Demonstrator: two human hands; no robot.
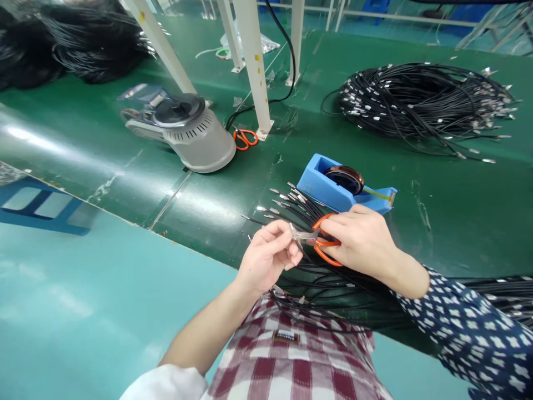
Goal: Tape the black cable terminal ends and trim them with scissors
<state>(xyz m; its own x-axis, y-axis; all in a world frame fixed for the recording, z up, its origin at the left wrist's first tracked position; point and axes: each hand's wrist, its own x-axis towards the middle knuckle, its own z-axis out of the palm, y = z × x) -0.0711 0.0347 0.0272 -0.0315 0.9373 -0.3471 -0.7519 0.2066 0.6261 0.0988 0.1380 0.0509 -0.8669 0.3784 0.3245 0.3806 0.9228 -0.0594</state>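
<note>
My right hand (362, 239) is closed around orange-handled scissors (328, 256), whose blades point left. The blade tips meet the end of a black cable (303, 251), pinched between the thumb and fingers of my left hand (270, 255). Whether the blades are fully closed is too small to tell. Just behind the hands lie more black cables (300, 206) with silvery ends, fanned toward the left. A blue tape dispenser (327, 186) with a brown tape roll stands beyond my right hand.
A grey round-bodied machine (204, 141) stands at the left, with another orange-handled pair of scissors (246, 139) beside it. White posts (256, 66) rise behind. A large cable coil (425, 100) lies at the back right; dark bundles (91, 39) lie far left. The table edge runs diagonally.
</note>
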